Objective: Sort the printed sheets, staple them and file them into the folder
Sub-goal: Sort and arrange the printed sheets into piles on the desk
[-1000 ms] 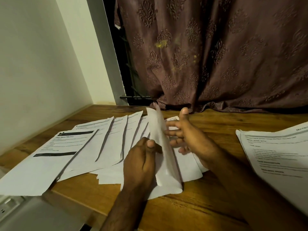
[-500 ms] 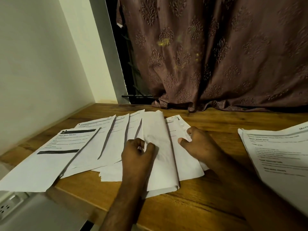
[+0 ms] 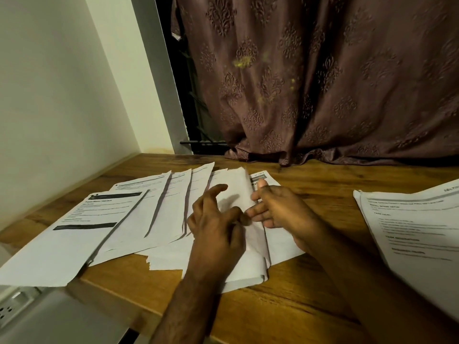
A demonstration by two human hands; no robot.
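On the desk the fan lies spread, and both hands, left and right, now loosen, fingers relaxed, off the sheet they just laid down — sorting continues.

A wooden table meets a pale wall and a patterned brown curtain in dim light.

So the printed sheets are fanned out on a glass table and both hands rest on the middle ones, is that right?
Not quite: the table is wooden, not glass, as the head view shows. The printed sheets are fanned out on it, and the left hand and right hand rest on the middle ones.
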